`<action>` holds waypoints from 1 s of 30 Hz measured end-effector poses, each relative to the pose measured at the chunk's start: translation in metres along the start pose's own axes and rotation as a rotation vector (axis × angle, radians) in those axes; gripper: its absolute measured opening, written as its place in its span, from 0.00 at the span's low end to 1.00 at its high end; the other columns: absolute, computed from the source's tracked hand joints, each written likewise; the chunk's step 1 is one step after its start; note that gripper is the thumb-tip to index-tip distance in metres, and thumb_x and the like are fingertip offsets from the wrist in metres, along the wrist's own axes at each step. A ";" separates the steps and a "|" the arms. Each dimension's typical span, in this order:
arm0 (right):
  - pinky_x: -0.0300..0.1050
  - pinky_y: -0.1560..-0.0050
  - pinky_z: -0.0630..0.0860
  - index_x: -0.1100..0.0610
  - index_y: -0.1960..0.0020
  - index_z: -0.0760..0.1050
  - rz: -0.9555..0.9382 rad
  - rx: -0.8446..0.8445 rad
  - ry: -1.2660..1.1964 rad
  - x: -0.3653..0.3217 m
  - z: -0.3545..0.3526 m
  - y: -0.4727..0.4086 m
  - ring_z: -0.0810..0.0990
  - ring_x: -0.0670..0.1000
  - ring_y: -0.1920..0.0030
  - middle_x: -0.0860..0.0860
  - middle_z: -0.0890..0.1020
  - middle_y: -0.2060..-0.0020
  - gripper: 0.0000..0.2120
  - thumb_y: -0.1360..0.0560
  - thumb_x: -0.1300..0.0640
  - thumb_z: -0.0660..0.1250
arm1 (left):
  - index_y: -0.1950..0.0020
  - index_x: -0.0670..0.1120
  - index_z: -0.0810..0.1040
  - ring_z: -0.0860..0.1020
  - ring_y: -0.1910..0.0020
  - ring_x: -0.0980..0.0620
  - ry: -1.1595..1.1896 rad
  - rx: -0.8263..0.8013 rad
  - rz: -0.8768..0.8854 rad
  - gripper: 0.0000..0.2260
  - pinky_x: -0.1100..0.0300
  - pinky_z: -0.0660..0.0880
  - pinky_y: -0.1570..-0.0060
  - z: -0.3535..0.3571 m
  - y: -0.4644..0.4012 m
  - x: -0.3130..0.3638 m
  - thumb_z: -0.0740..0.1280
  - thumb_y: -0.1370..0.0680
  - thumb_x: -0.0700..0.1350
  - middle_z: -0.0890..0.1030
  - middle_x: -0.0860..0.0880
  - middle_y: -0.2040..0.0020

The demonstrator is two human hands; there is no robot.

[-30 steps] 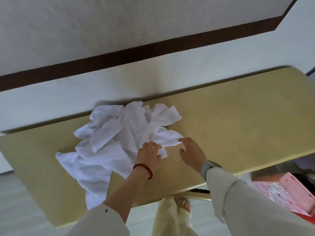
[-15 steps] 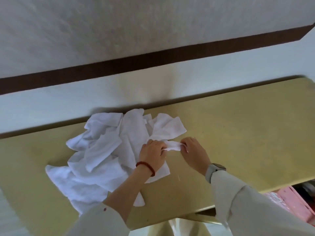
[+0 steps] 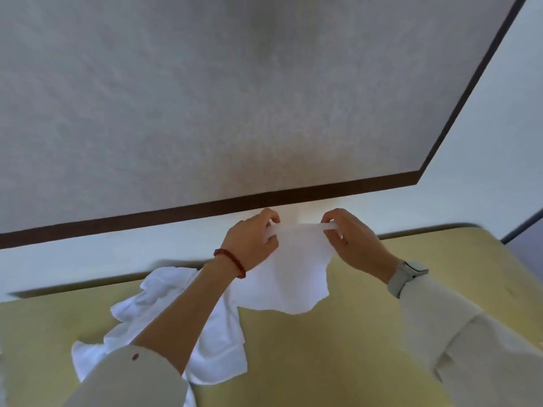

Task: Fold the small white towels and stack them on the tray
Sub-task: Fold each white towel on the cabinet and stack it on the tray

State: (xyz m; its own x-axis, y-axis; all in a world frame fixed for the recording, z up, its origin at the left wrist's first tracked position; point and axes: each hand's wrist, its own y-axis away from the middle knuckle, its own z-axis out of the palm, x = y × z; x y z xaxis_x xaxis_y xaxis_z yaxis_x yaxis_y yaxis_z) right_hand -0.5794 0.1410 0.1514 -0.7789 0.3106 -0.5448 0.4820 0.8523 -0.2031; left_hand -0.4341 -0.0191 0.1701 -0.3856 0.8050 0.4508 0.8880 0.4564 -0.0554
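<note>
Both hands pinch the top edge of one small white towel [image 3: 289, 277]: the left hand [image 3: 249, 245] closes thumb and fingers on one upper corner, the right hand [image 3: 351, 240] on the other, and the edge is stretched taut between them. The towel hangs free in the air above the yellow table [image 3: 382, 333], its lower edge wavy and clear of the surface. The pile of unfolded towels [image 3: 211, 342] lies crumpled on the table below the left forearm, partly hidden by the sleeve. No tray shows in this view.

The step in hand looks like the opening out of a single towel before its first fold; no folded towel is visible, so the task seems to be near its start. The next move likely calls for laying the towel flat on the bare table beside the pile, keeping both corners pinched so the edge stays straight, then bringing one edge over to meet the other.
</note>
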 end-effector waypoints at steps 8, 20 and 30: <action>0.39 0.58 0.70 0.59 0.49 0.71 0.060 0.053 0.020 0.056 -0.089 0.025 0.73 0.49 0.57 0.48 0.73 0.57 0.08 0.21 0.60 0.54 | 0.46 0.40 0.79 0.76 0.51 0.48 0.043 0.018 -0.035 0.11 0.67 0.67 0.54 0.005 -0.002 0.067 0.61 0.23 0.40 0.80 0.45 0.50; 0.49 0.46 0.73 0.58 0.45 0.77 0.257 -0.287 0.104 0.104 -0.096 0.052 0.76 0.55 0.48 0.53 0.80 0.49 0.15 0.21 0.59 0.52 | 0.50 0.45 0.74 0.74 0.58 0.52 0.175 -0.106 -0.199 0.05 0.74 0.66 0.65 0.034 0.008 0.076 0.64 0.24 0.38 0.79 0.46 0.54; 0.39 0.59 0.80 0.61 0.46 0.76 0.310 0.242 -0.325 0.090 -0.084 0.040 0.81 0.47 0.69 0.54 0.80 0.64 0.11 0.21 0.64 0.56 | 0.47 0.44 0.82 0.71 0.54 0.54 0.247 0.336 -0.183 0.08 0.65 0.66 0.53 0.032 -0.003 0.067 0.67 0.24 0.41 0.74 0.49 0.51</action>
State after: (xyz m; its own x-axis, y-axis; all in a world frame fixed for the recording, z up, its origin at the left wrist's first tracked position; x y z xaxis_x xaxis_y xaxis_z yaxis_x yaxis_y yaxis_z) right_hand -0.6642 0.2382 0.1625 -0.4380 0.3538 -0.8264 0.7799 0.6067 -0.1536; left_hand -0.4705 0.0456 0.1721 -0.4208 0.6036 0.6772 0.6646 0.7133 -0.2227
